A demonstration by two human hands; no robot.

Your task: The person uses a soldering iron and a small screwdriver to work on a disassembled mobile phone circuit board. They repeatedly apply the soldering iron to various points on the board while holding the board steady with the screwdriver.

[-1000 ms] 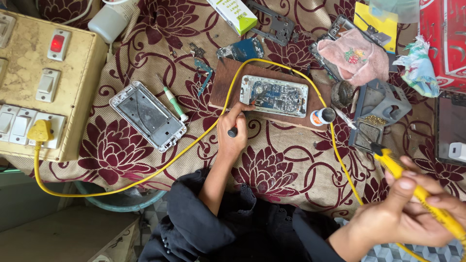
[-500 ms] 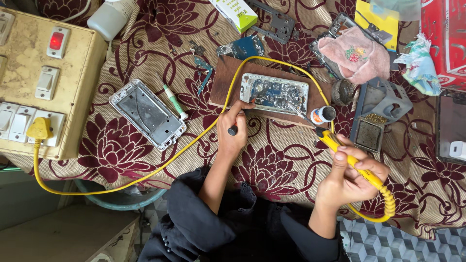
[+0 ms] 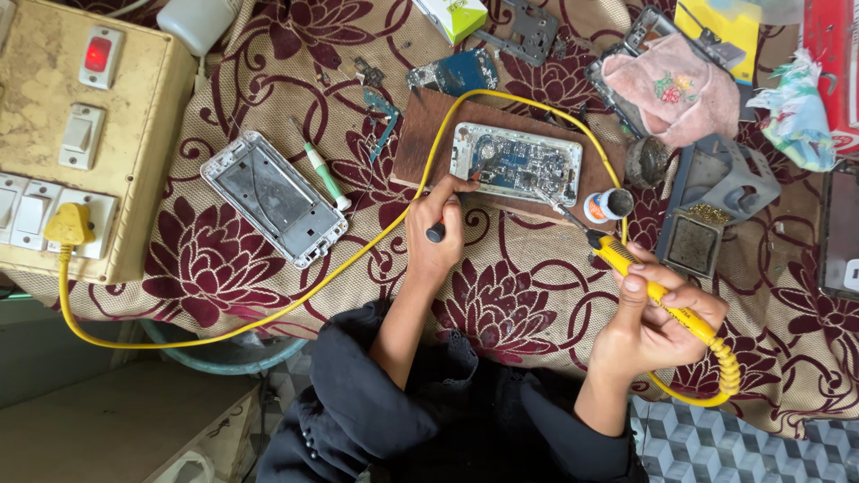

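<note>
An opened phone [image 3: 517,164] with its circuit board showing lies on a brown wooden board [image 3: 422,143]. My left hand [image 3: 435,228] grips a thin dark-handled tool [image 3: 437,233] whose tip rests at the phone's left edge. My right hand [image 3: 658,320] holds a yellow soldering iron [image 3: 646,282]; its metal tip points up-left to the phone's lower right part. The iron's yellow cord [image 3: 313,286] loops over the board and runs left to a yellow plug [image 3: 68,224].
A beige switchboard [image 3: 80,134] stands at the left. A phone back frame [image 3: 273,199] and a green-tipped tool [image 3: 324,175] lie on the floral cloth. A small flux pot [image 3: 608,206], a soldering stand [image 3: 711,201] and a pink cloth [image 3: 676,85] sit at the right.
My right hand has brought the soldering iron up and left from the lower right corner, so its tip now reaches the phone. My left hand has stayed by the phone.
</note>
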